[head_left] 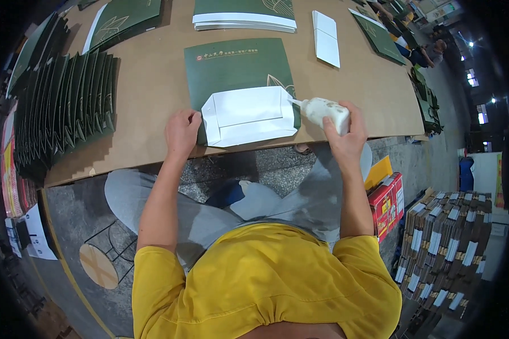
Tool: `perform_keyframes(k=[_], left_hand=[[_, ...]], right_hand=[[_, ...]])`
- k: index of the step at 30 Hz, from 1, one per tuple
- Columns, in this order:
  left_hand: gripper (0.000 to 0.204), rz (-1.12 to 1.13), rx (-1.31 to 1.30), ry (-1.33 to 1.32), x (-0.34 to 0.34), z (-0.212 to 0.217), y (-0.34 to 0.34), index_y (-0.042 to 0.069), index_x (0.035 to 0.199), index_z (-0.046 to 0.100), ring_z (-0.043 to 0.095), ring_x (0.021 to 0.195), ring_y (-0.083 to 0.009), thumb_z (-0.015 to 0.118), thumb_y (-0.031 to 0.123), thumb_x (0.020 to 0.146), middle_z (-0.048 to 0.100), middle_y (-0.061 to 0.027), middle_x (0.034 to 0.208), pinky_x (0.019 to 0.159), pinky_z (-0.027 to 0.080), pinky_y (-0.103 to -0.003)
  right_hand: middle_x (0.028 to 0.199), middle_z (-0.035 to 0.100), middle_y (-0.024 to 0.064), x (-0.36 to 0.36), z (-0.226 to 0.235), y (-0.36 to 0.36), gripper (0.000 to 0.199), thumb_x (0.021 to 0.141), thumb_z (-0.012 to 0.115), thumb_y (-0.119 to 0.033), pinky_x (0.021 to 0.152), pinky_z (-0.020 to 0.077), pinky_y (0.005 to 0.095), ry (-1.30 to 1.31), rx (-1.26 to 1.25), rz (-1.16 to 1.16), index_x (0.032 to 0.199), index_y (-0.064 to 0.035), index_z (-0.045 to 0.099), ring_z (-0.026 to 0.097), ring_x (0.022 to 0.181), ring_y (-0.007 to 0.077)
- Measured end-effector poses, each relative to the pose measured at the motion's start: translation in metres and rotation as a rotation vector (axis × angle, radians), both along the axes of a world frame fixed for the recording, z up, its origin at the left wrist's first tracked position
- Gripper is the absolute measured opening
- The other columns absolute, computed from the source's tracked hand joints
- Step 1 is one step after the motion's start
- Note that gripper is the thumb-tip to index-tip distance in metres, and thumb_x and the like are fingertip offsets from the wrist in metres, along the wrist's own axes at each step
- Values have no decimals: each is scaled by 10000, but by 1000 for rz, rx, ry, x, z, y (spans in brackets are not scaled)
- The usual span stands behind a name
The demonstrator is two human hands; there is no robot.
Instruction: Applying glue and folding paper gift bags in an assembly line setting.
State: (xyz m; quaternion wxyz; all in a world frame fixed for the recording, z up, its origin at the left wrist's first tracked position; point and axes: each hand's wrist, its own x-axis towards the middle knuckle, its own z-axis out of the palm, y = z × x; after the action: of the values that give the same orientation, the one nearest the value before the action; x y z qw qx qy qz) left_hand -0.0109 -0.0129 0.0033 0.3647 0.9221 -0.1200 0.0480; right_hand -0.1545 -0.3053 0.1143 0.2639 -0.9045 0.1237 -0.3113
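Flat on the table in front of me lies a green paper bag (237, 65), its near end folded out into a white bottom flap (246, 107). My right hand (346, 130) is wrapped round a white squeeze bottle (325, 111), tilted so that its thin nozzle points left and meets the flap's upper right corner. At the flap's left edge rests my left hand (183, 133), fingers curled in by the bag's side. Whether those fingers pinch the bag's edge is hidden.
Folded green bags (68, 101) stand in a row at the left. More flat bags (244, 17) lie at the back, with white card pieces (326, 38) to their right. A red box (386, 206) sits below the table's right side, near stacked cardboard (444, 248). A stool (99, 265) stands lower left.
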Motion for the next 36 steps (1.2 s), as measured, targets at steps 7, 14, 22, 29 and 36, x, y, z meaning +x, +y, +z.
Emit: perform_keyframes(k=[7, 14, 22, 29, 36], left_hand=[[252, -7, -17, 12, 0, 1, 1, 47, 807, 665, 578, 830, -334, 549, 271, 831, 612, -142, 808, 717, 455, -428], [272, -41, -338, 45, -14, -10, 15, 31, 1017, 602, 571, 829, -287, 614, 146, 770, 583, -139, 898, 734, 466, -380], [439, -346, -206, 79, -31, -1, 27, 127, 1110, 564, 384, 1187, -323, 682, 17, 702, 441, -142, 1215, 986, 360, -373], [476, -362, -199, 83, -31, 0, 30, 118, 1129, 552, 409, 1148, -326, 677, -5, 687, 444, -142, 1210, 958, 395, -371], [502, -367, -204, 101, -31, -2, 30, 129, 1131, 546, 386, 1176, -296, 672, -48, 679, 420, -100, 1245, 928, 422, -348]], right_hand=[[981, 562, 132, -2, 1, 1, 422, 708, 714, -139, 820, 441, 371, 10, -57, -4, 1073, -24, 537, 555, 936, 278], [1122, 592, 92, -10, 17, -16, 374, 870, 562, -279, 632, 458, 320, -353, 1378, 88, 1172, -63, 521, 591, 947, 218], [1026, 577, 92, 6, 3, 38, 526, 777, 669, -143, 674, 498, 280, 7, 916, 160, 1254, -47, 468, 595, 884, 179], [1005, 576, 123, 35, 14, 91, 530, 665, 755, -174, 803, 466, 335, 235, 349, 402, 1126, -47, 527, 583, 918, 239], [898, 567, 128, 53, 12, 114, 461, 627, 736, -194, 709, 486, 379, 149, -5, 577, 1036, -69, 563, 580, 815, 305]])
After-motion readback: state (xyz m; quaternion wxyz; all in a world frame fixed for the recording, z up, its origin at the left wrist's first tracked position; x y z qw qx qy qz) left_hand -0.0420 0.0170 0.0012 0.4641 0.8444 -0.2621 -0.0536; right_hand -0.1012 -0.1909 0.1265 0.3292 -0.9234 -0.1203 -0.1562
